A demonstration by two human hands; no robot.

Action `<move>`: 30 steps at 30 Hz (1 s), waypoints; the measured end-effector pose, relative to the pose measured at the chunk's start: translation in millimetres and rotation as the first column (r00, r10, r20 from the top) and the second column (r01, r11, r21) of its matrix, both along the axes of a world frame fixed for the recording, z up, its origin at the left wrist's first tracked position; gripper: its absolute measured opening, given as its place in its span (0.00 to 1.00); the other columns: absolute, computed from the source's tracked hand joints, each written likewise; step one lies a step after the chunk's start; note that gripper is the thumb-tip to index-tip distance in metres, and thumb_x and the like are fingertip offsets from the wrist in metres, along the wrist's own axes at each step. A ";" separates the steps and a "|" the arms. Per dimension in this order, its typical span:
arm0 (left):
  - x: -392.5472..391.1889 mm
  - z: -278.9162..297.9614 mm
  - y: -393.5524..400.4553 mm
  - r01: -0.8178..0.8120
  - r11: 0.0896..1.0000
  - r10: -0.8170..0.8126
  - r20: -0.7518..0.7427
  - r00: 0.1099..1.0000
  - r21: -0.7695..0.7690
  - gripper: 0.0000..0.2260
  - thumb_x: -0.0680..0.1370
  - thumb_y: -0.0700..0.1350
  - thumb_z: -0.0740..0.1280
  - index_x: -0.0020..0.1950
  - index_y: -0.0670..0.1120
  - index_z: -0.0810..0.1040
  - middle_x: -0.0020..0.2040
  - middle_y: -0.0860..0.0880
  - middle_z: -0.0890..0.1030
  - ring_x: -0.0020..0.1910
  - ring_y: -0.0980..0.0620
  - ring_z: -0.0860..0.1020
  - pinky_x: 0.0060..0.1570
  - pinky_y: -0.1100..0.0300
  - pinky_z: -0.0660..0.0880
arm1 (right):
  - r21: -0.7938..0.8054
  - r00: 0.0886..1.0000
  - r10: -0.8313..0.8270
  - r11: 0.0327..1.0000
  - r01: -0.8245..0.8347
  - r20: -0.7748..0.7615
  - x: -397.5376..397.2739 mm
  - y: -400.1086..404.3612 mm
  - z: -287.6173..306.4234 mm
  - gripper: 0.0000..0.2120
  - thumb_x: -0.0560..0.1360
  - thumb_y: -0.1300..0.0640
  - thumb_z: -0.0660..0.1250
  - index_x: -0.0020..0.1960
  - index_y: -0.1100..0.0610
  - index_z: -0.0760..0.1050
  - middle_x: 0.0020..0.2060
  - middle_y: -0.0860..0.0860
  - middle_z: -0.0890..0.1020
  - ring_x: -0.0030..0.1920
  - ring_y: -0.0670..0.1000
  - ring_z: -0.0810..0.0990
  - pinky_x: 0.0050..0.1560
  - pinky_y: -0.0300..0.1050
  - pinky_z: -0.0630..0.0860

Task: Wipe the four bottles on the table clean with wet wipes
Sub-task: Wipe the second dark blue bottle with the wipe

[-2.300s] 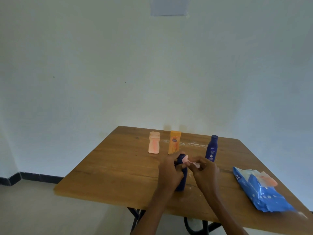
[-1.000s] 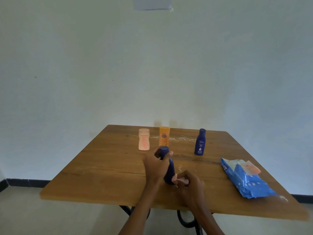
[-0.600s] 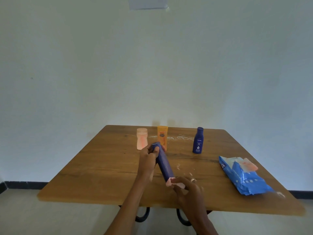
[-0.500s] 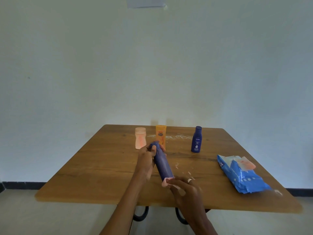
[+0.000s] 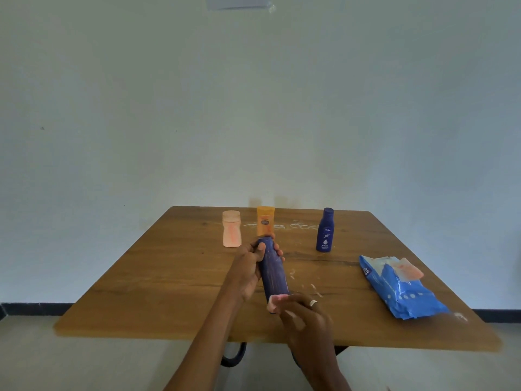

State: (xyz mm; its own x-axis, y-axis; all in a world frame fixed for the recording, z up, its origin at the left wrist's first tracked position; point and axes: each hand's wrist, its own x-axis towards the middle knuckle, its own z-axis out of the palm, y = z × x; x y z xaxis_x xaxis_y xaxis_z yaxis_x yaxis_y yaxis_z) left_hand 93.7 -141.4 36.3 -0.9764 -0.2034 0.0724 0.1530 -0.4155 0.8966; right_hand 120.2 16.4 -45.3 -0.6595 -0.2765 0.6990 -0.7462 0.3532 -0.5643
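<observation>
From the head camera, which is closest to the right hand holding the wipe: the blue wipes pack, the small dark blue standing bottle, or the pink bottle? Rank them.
Measured from the right hand:
1. Blue wipes pack, lying to its right near the table's front edge.
2. Small dark blue standing bottle, farther back, slightly right.
3. Pink bottle, far back on the left.
</observation>
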 end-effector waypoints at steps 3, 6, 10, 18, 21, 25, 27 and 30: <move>-0.2 -1.1 -1.3 0.024 0.999 -0.024 0.006 1.000 0.040 0.10 0.82 0.36 0.57 0.61 0.39 0.74 0.44 0.42 0.81 0.46 0.43 0.80 0.58 0.42 0.75 | 0.037 0.998 0.053 0.998 -0.051 -0.031 -0.9 1.7 -2.7 0.16 0.68 0.58 0.75 0.52 0.44 0.79 0.49 0.40 0.79 0.49 0.38 0.79 0.47 0.29 0.76; 3.3 -0.3 -3.6 0.065 0.993 -0.063 -0.027 0.998 0.103 0.11 0.82 0.36 0.57 0.61 0.38 0.74 0.44 0.42 0.81 0.46 0.44 0.80 0.57 0.44 0.76 | -0.109 0.987 -0.037 0.993 0.054 0.156 -8.7 9.8 -3.6 0.17 0.67 0.61 0.76 0.47 0.41 0.78 0.44 0.36 0.81 0.46 0.39 0.81 0.42 0.27 0.75; 7.8 -0.6 -3.2 0.133 0.978 -0.125 -0.056 0.991 0.159 0.11 0.82 0.37 0.57 0.61 0.37 0.74 0.45 0.41 0.81 0.46 0.44 0.81 0.54 0.46 0.78 | -0.214 0.942 -0.022 0.972 0.099 0.335 -15.8 13.9 0.5 0.09 0.70 0.60 0.75 0.40 0.47 0.79 0.33 0.41 0.81 0.38 0.44 0.80 0.34 0.30 0.74; 11.5 -9.4 0.7 0.233 0.963 -0.229 -0.042 0.972 0.137 0.18 0.79 0.42 0.59 0.66 0.37 0.72 0.62 0.39 0.80 0.59 0.43 0.80 0.51 0.52 0.80 | -0.241 0.973 0.071 0.970 -0.016 0.219 -31.7 6.8 38.5 0.05 0.72 0.59 0.72 0.47 0.50 0.81 0.40 0.43 0.83 0.43 0.44 0.83 0.37 0.35 0.79; 11.6 -12.2 -0.3 0.269 0.953 -0.267 -0.037 0.963 0.138 0.17 0.80 0.41 0.57 0.66 0.38 0.72 0.63 0.41 0.80 0.62 0.44 0.79 0.56 0.52 0.79 | -0.269 0.978 0.100 0.962 -0.047 0.185 -36.0 5.4 49.1 0.05 0.72 0.57 0.73 0.48 0.52 0.81 0.41 0.44 0.84 0.43 0.44 0.83 0.39 0.35 0.79; 13.3 -11.2 -11.1 0.283 0.948 -0.272 -0.092 0.958 0.143 0.17 0.80 0.41 0.57 0.67 0.37 0.71 0.65 0.38 0.77 0.62 0.43 0.78 0.57 0.50 0.78 | -0.172 0.947 0.144 0.980 -0.097 0.286 -30.8 15.9 27.2 0.02 0.72 0.56 0.72 0.44 0.50 0.79 0.38 0.45 0.84 0.40 0.46 0.83 0.37 0.40 0.80; 14.0 -11.5 -14.1 0.267 0.951 -0.255 -0.094 0.962 0.157 0.16 0.81 0.40 0.57 0.66 0.37 0.72 0.64 0.38 0.78 0.62 0.42 0.78 0.58 0.50 0.78 | -0.166 0.920 0.169 0.979 -0.116 0.354 -25.9 21.6 12.8 0.03 0.71 0.57 0.73 0.41 0.52 0.79 0.37 0.47 0.84 0.39 0.48 0.84 0.37 0.41 0.81; 12.6 -15.9 -10.3 0.276 0.949 -0.266 -0.080 0.961 0.150 0.16 0.79 0.41 0.58 0.66 0.37 0.72 0.63 0.39 0.79 0.63 0.44 0.78 0.56 0.53 0.79 | -0.174 0.892 0.161 0.980 -0.095 0.423 -23.4 23.8 5.6 0.05 0.71 0.58 0.73 0.39 0.55 0.78 0.36 0.49 0.83 0.39 0.49 0.83 0.38 0.42 0.81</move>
